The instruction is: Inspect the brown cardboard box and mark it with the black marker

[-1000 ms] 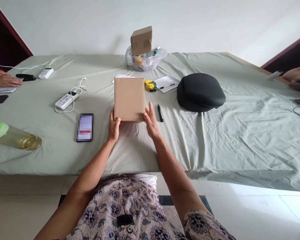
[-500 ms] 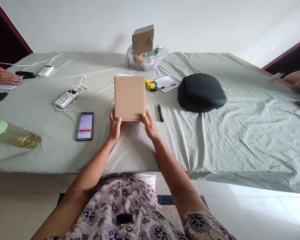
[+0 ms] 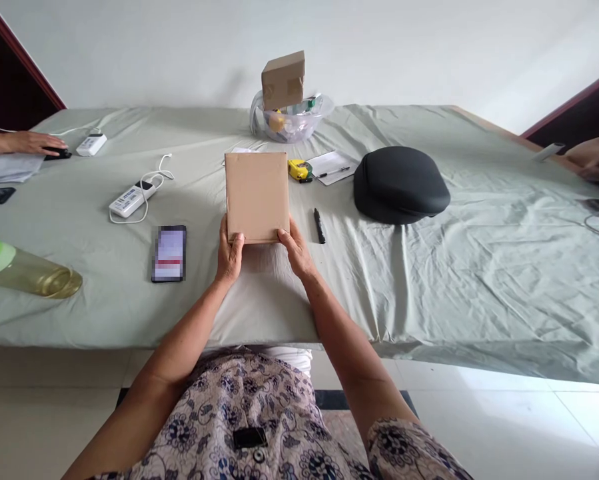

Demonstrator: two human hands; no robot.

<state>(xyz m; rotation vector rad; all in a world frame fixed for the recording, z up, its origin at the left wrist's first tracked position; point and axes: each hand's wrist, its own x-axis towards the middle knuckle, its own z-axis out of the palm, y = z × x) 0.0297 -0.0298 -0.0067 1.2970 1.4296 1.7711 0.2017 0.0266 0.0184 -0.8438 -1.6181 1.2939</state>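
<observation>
A plain brown cardboard box (image 3: 257,193) is held between my two hands over the middle of the table. My left hand (image 3: 229,253) grips its near left corner, thumb on the near edge. At the near right corner my right hand (image 3: 296,250) holds it the same way. The other fingers are hidden along the sides and beneath. Just right of the box lie a black marker (image 3: 319,225) and a yellow tape measure (image 3: 299,169). A phone (image 3: 169,253) with a lit, blurred screen lies to the left of my left hand.
Behind stands a clear plastic basin (image 3: 299,128) with a second cardboard box (image 3: 283,80) on top. A black case (image 3: 402,185) sits to the right. Leftward are a power strip (image 3: 132,199), a green-lidded bottle (image 3: 34,270) and another person's hand (image 3: 36,143).
My hands and the box stay almost in place, with the near edge raised slightly. At the far left, the other person's hand has moved right onto a black object.
</observation>
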